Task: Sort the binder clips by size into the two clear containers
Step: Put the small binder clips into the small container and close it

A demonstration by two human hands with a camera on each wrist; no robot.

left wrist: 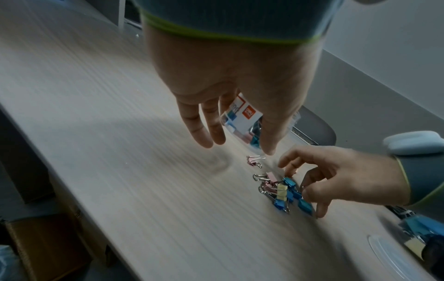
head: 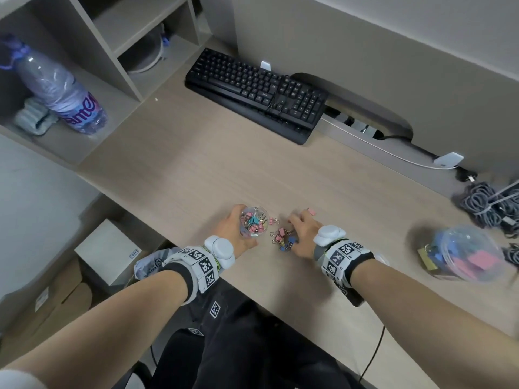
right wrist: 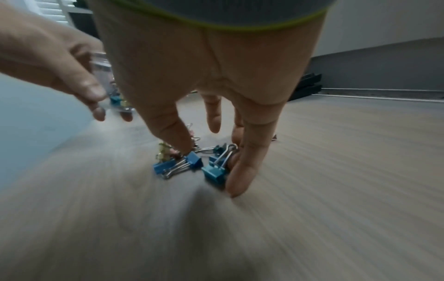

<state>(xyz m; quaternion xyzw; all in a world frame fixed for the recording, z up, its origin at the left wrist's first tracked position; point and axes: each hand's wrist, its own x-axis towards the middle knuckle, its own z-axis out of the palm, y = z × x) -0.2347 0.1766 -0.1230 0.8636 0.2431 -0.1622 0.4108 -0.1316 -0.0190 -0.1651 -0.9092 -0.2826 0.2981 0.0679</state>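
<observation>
My left hand (head: 243, 227) grips a small clear container (head: 254, 221) of small pink, blue and yellow binder clips, standing on the desk; its label shows between the fingers (left wrist: 242, 114). Just right of it lies a loose pile of binder clips (head: 282, 240), blue, pink and yellow (left wrist: 281, 192). My right hand (head: 293, 234) is lowered over the pile with fingers spread, and its thumb and fingertips touch blue clips (right wrist: 190, 163) that lie flat on the desk. One pink clip (head: 273, 220) lies by the container, another (head: 311, 211) beyond my right hand. A larger clear container (head: 466, 252) of bigger clips stands far right, blurred.
A black keyboard (head: 255, 91) lies at the back of the wooden desk (head: 196, 169). Coiled grey cables (head: 488, 206) sit at the right edge. A clear lid (left wrist: 389, 254) lies near my right wrist. Shelves with a water bottle (head: 61, 91) stand at the left.
</observation>
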